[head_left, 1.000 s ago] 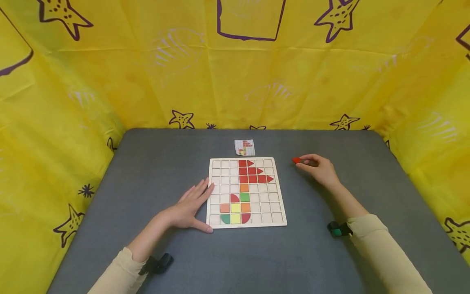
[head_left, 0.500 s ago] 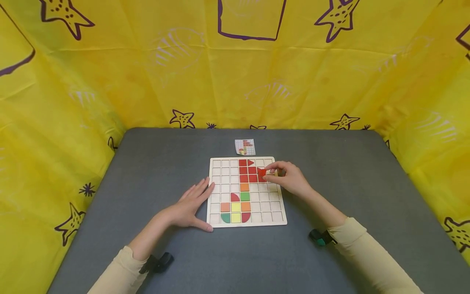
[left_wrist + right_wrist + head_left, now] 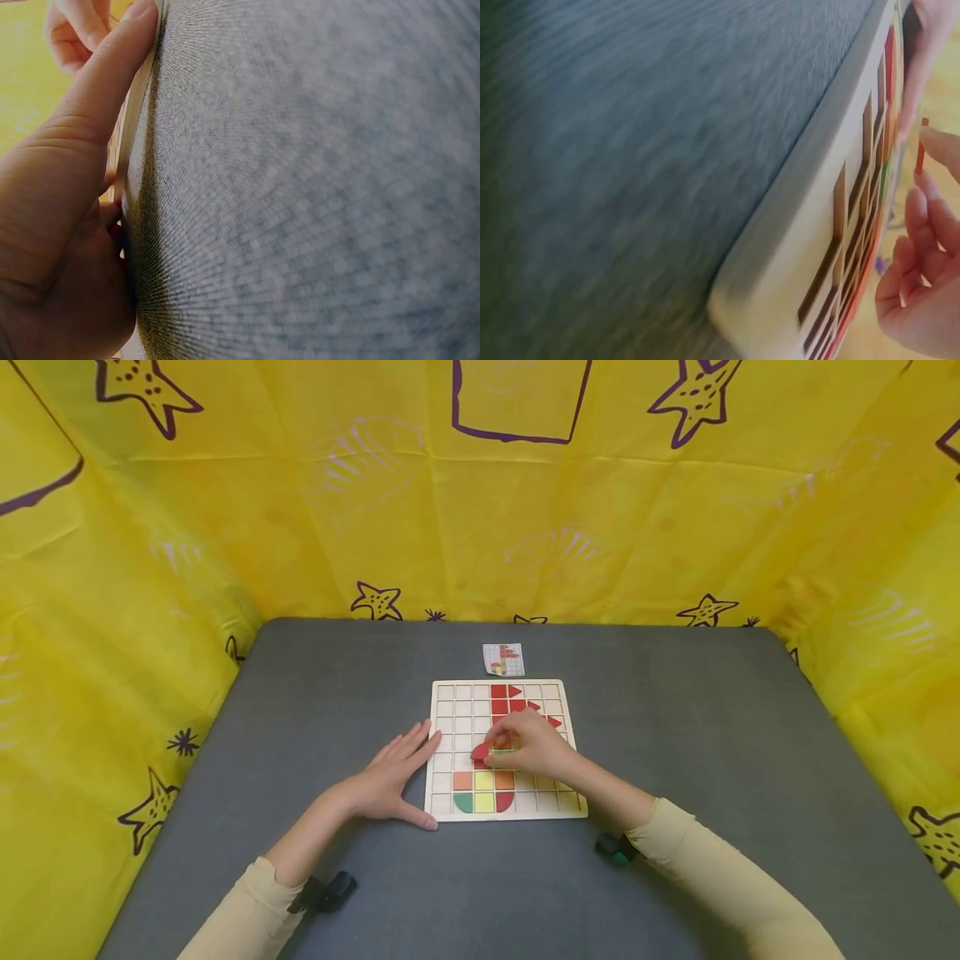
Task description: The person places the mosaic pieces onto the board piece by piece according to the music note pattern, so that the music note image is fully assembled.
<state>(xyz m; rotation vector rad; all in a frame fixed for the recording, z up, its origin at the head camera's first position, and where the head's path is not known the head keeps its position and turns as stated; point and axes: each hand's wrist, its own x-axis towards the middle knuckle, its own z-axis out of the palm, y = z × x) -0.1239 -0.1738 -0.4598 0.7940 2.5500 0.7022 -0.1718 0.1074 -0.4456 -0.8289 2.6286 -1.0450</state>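
Note:
A square wooden grid board lies on the table with red, orange, yellow and green tiles in its cells. My left hand rests along its left side, fingers and thumb spread and touching the rim. Over the board's middle, my right hand pinches a red tile with a rounded edge. The right wrist view shows this thin red tile edge-on between fingertips and thumb, above the board. Beneath it, part of another red tile shows. My right hand hides some of the central tiles.
A small printed card with a coloured grid pattern lies just beyond the board. The dark grey table is enclosed at the back and sides by yellow cloth. A black camera is strapped to the left wrist.
My right hand has moved left from beside the board, over the red triangles, to the board's middle, carrying the red tile. The left hand stays on the board's left edge.

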